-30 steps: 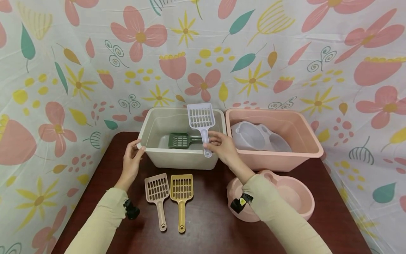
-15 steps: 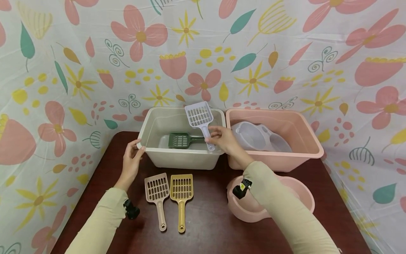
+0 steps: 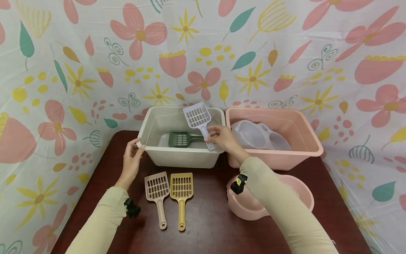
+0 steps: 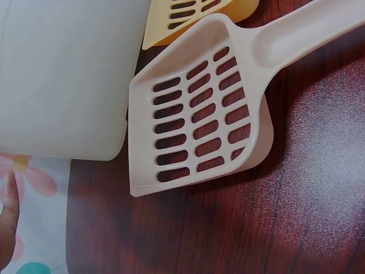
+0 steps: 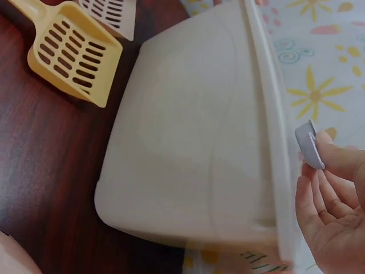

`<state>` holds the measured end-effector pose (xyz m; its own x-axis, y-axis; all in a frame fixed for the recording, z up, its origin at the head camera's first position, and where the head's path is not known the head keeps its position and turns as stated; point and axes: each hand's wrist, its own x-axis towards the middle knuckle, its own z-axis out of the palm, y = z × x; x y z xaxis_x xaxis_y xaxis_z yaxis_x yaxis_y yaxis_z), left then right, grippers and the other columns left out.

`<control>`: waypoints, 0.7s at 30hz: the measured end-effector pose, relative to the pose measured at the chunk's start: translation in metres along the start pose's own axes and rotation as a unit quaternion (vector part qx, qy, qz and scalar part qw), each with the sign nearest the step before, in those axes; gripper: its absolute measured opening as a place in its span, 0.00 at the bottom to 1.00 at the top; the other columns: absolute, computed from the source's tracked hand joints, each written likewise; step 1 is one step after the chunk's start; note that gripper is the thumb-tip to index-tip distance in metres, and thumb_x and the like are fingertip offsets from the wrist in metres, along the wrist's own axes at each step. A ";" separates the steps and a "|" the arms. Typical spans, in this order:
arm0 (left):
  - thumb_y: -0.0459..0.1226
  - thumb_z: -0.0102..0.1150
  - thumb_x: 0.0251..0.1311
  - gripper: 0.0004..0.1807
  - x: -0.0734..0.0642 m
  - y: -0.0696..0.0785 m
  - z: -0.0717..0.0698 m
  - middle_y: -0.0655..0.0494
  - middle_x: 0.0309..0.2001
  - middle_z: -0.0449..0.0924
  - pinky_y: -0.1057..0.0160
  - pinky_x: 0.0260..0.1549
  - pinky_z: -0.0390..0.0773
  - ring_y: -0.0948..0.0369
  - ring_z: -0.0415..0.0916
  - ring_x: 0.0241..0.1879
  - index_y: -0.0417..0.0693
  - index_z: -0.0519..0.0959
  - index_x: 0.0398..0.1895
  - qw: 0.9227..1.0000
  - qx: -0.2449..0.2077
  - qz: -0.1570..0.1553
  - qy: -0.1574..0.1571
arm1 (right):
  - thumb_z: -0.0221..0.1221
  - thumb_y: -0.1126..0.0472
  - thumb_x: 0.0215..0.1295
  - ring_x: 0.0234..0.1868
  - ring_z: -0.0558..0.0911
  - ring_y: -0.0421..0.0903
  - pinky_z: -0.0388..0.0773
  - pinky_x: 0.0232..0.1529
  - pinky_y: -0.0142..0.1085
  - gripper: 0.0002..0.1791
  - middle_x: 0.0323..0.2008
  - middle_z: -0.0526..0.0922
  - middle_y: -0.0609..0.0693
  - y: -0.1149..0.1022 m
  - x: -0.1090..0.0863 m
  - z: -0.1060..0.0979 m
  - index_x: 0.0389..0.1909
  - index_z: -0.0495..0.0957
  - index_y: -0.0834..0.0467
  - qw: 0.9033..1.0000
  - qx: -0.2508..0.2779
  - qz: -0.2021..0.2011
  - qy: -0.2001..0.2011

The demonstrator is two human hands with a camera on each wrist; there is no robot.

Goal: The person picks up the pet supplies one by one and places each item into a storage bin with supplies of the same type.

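Note:
My right hand [image 3: 223, 139] pinches the handle of a lavender litter scoop [image 3: 207, 139], holding it over the right part of a light grey litter box [image 3: 184, 158]. The scoop's slotted head points up and away, tilted left. In the right wrist view, its handle end [image 5: 309, 149] shows between thumb and fingers. Inside the box lies a dark green litter scoop [image 3: 172, 139], handle toward the right. At the box's front left corner, my left hand [image 3: 131, 158] grips the rim between thumb and fingers; only one finger [image 4: 8, 211] enters the left wrist view.
A beige scoop [image 3: 160, 211] and a yellow scoop [image 3: 181, 215] lie side by side in front of the grey box. A pink litter box [image 3: 272, 160] with a lavender double bowl [image 3: 253, 135] inside stands right of it. My right forearm passes over a pink double bowl [image 3: 245, 210].
My right hand has tilted the lavender scoop's head to the left, and its handle end has moved up and slightly right. The left hand stays at the rim.

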<state>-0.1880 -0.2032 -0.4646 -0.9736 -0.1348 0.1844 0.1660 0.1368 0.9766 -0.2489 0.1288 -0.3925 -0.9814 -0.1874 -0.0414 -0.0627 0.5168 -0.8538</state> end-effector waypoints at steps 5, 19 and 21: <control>0.35 0.50 0.74 0.24 0.005 -0.016 -0.002 0.61 0.46 0.70 0.66 0.43 0.70 0.67 0.70 0.45 0.39 0.63 0.70 1.000 -0.004 -0.003 0.005 | 0.68 0.67 0.61 0.44 0.83 0.56 0.77 0.41 0.35 0.26 0.44 0.83 0.65 0.006 0.003 0.006 0.60 0.76 0.67 1.000 -0.008 -0.001 0.006; 0.34 0.50 0.73 0.24 -0.001 -0.001 0.001 0.63 0.46 0.71 0.67 0.43 0.71 0.67 0.70 0.45 0.35 0.63 0.68 1.000 -0.003 0.003 0.004 | 0.68 0.67 0.60 0.40 0.84 0.53 0.77 0.38 0.33 0.24 0.42 0.85 0.62 0.012 0.000 0.008 0.58 0.78 0.66 1.000 0.000 -0.012 0.013; 0.33 0.51 0.73 0.24 -0.001 -0.001 0.001 0.61 0.45 0.71 0.68 0.42 0.71 0.67 0.71 0.44 0.35 0.64 0.68 1.000 -0.004 0.004 0.006 | 0.68 0.67 0.61 0.41 0.84 0.53 0.77 0.40 0.35 0.23 0.42 0.85 0.62 0.013 0.000 0.008 0.58 0.78 0.66 1.000 0.002 -0.020 0.016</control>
<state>-0.1868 -0.2017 -0.4656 -0.9705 -0.1450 0.1927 0.1745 0.1292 0.9761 -0.2485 0.1289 -0.4078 -0.9833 -0.1815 0.0088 -0.1010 0.5054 -0.8569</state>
